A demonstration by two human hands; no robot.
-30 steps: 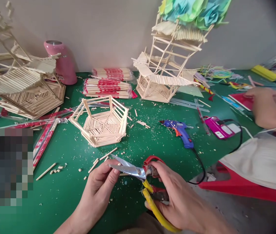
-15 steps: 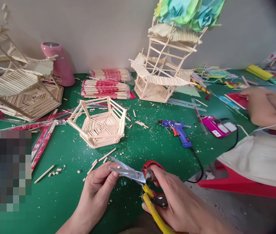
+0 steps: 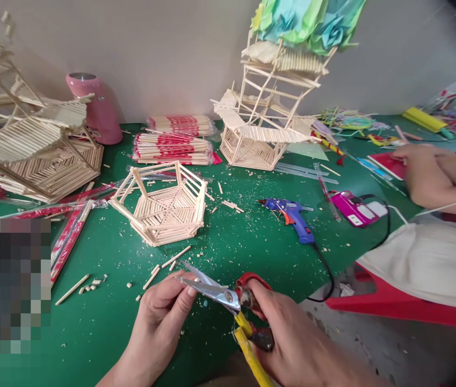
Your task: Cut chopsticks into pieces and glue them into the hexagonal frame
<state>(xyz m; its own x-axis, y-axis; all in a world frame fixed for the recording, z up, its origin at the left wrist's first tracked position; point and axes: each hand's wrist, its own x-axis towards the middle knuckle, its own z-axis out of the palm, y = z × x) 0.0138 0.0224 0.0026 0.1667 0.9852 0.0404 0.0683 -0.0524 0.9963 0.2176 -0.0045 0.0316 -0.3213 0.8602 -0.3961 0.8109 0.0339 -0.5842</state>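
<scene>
My right hand grips the red and yellow handles of the scissors, whose blades are parted and point left. Thumb and forefinger of my left hand pinch a small wooden stick, its end showing between the blades. Beyond the hands stands a six-sided stick frame with an open top and a patterned floor. Cut stick pieces lie just behind my left hand. To the right, a blue glue gun rests on the green table.
Stick towers stand at the left and back centre. A pink bottle and stick packs are near the wall. At right are a pink power socket, a cord and another person's arm.
The view has shifted slightly. The scissors and both hands stay in nearly the same place, with the blades still parted around the stick's end.
</scene>
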